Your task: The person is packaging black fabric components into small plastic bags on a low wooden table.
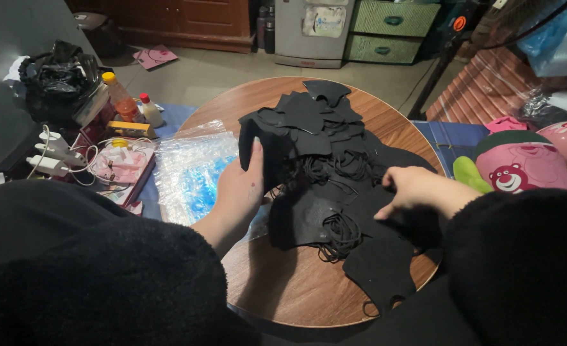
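A heap of black face masks point(325, 138) with elastic loops covers the middle and right of a round wooden table point(283, 288). My left hand point(242, 186) grips a stack of black masks point(267, 150) upright at the heap's left side, thumb against the front. My right hand point(411, 189) lies palm down on the loose masks at the right, fingers curled onto the fabric. One mask point(379, 269) hangs over the table's near edge. Both my sleeves are dark and fuzzy.
A pile of clear plastic bags point(190, 170) lies at the table's left edge. Left of it are a pink box point(120, 166), white chargers with cables point(53, 154), two bottles point(126, 99) and a black bag point(56, 80). A pink bear toy point(520, 166) sits at the right.
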